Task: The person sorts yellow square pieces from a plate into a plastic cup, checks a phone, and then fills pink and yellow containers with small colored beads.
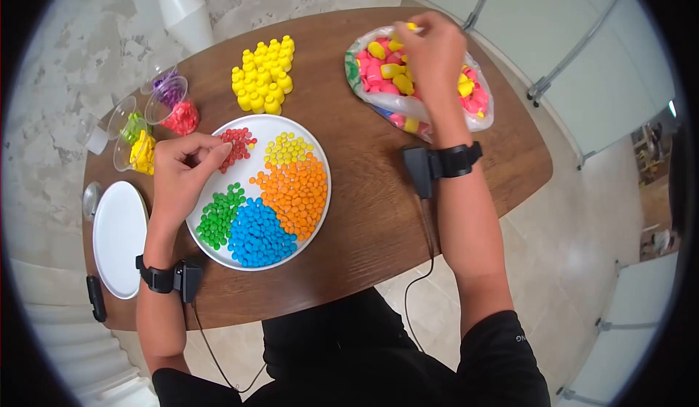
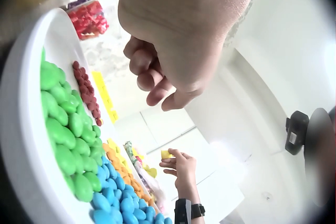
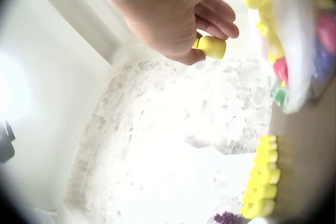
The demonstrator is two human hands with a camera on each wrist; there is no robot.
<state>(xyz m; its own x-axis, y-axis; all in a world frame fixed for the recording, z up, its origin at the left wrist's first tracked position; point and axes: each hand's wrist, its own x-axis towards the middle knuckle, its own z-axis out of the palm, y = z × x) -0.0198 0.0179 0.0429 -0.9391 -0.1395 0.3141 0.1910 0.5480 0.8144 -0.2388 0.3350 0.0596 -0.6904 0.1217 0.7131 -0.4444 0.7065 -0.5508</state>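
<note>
Over the bag at the back right, my right hand (image 1: 438, 54) pinches a small yellow bottle (image 3: 212, 47) between thumb and fingers. The plastic bag (image 1: 397, 103) beneath holds pink and yellow bottles, partly hidden by the hand. My left hand (image 1: 182, 170) hovers by the left rim of the round white plate (image 1: 206, 141), its fingers loosely bent and nothing visible in them. Its fingertips are near the red candies (image 1: 237, 148). Sorted by colour on the plate are also yellow candies (image 1: 288, 149), orange candies (image 1: 295, 194), blue candies (image 1: 258, 236) and green candies (image 1: 220, 216).
Yellow bottles (image 1: 263, 79) stand in close rows behind the plate. At the left are clear cups with red pieces (image 1: 182, 118), purple pieces (image 1: 170, 89) and yellow pieces (image 1: 143, 153). An oval white plate (image 1: 120, 239) and a black object (image 1: 95, 298) lie near the left edge.
</note>
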